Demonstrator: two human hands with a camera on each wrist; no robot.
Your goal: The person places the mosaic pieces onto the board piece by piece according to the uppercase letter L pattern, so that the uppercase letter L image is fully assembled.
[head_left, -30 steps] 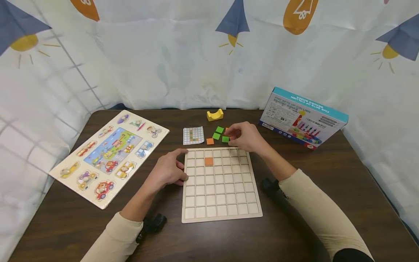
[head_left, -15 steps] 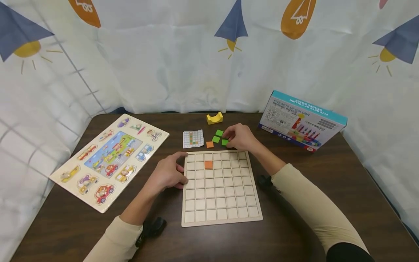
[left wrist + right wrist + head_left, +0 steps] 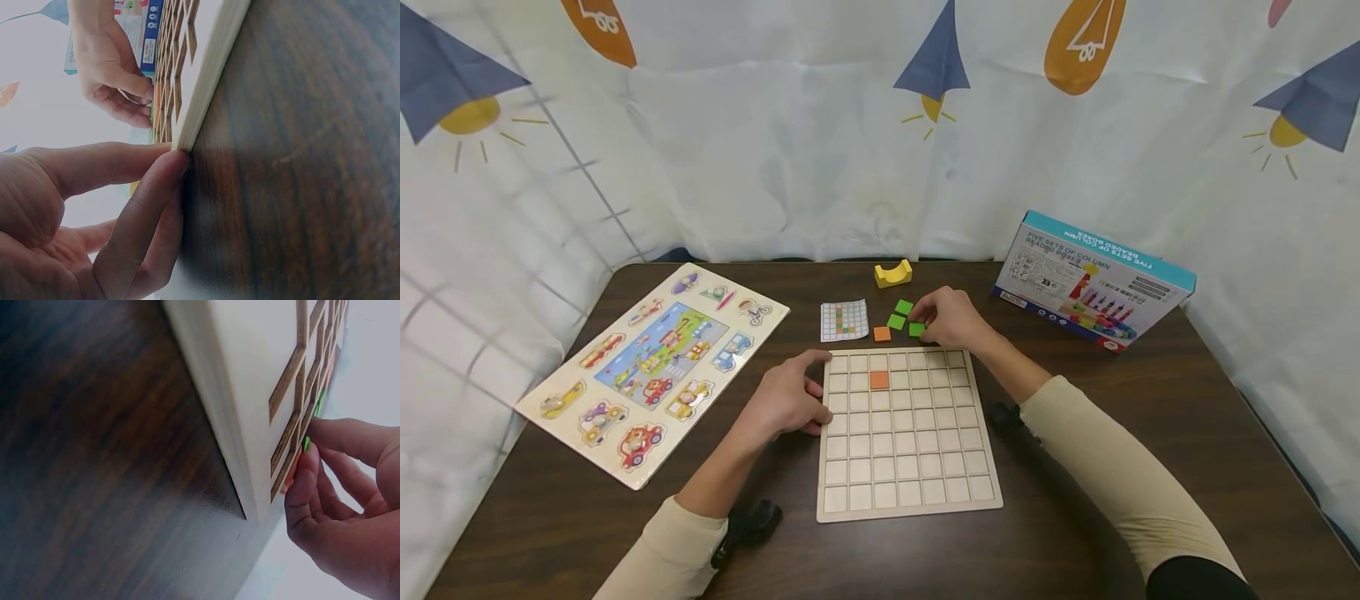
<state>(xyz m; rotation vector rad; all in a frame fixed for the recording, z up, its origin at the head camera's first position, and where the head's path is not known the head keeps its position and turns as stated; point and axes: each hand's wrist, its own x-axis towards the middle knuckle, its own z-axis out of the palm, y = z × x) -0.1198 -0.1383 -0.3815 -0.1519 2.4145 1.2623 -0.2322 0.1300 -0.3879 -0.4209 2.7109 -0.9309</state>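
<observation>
In the head view a pale wooden grid board (image 3: 906, 437) lies flat, one orange tile (image 3: 878, 380) in a cell near its far side. My left hand (image 3: 786, 396) holds the board's left edge; its fingertips meet at the rim in the left wrist view. Beyond the far edge, my right hand (image 3: 953, 319) pinches a green tile (image 3: 917, 330) between thumb and forefinger. In the right wrist view a sliver of green tile (image 3: 305, 444) shows between those fingertips. Two more green tiles (image 3: 900, 315) and an orange tile (image 3: 882, 334) lie to the left of that hand.
A small pattern card (image 3: 844, 321) lies behind the board, near a yellow curved block (image 3: 892, 273). A vehicle picture puzzle (image 3: 655, 375) takes up the left of the table (image 3: 910, 558). At the back right stands a toy box (image 3: 1093, 283); a printed curtain (image 3: 820, 158) hangs behind.
The right hand has shifted slightly left and closer over the nearest green tile, and an orange tile that peeked out beside it is now hidden. The left hand keeps its place.
</observation>
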